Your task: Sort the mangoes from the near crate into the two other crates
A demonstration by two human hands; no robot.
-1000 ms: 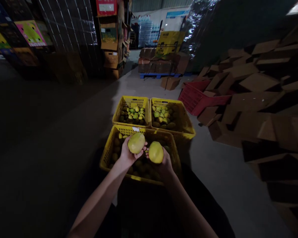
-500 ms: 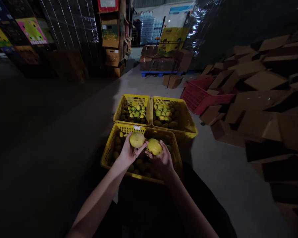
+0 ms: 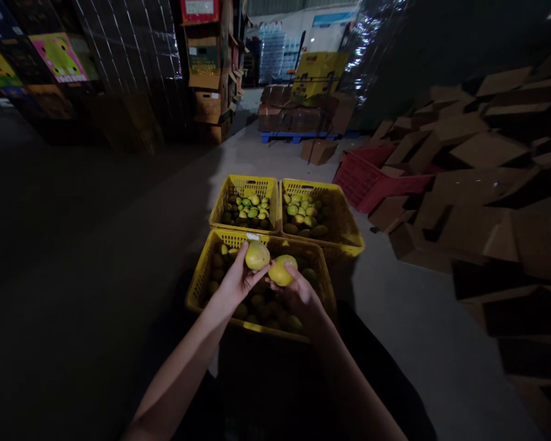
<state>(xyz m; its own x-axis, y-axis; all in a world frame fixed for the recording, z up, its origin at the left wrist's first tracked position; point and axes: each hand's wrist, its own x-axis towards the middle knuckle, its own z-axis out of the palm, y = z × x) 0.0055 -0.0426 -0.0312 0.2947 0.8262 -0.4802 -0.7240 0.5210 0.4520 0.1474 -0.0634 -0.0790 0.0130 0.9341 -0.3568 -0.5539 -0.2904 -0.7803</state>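
Observation:
My left hand [image 3: 237, 279] is closed around a yellow-green mango [image 3: 258, 255], its fingers and thumb on the sides. Beside it, my right hand [image 3: 299, 291] grips a second yellow mango [image 3: 282, 270]. Both fruits are held close together above the near yellow crate [image 3: 202, 269], where more mangoes [image 3: 259, 309] lie in shadow. My forearms hide part of that crate's front. Behind it stand two further yellow crates: the far left crate [image 3: 217, 205] has several small green and yellow fruits [image 3: 252, 208], and the far right crate [image 3: 349, 223] has similar fruits [image 3: 302, 211] towards its left side.
To the right, a red basket [image 3: 365, 180] lies against a heap of cardboard boxes [image 3: 477, 196]. Ahead are a blue pallet [image 3: 282, 136] with wrapped goods, a small carton [image 3: 318, 150] and a stack of boxes [image 3: 206, 79]. Grey floor [image 3: 395, 300] surrounds the crates.
The mango in my left hand has turned and shifted slightly up and right. The one in my right hand has rotated and moved a little left. Both remain held.

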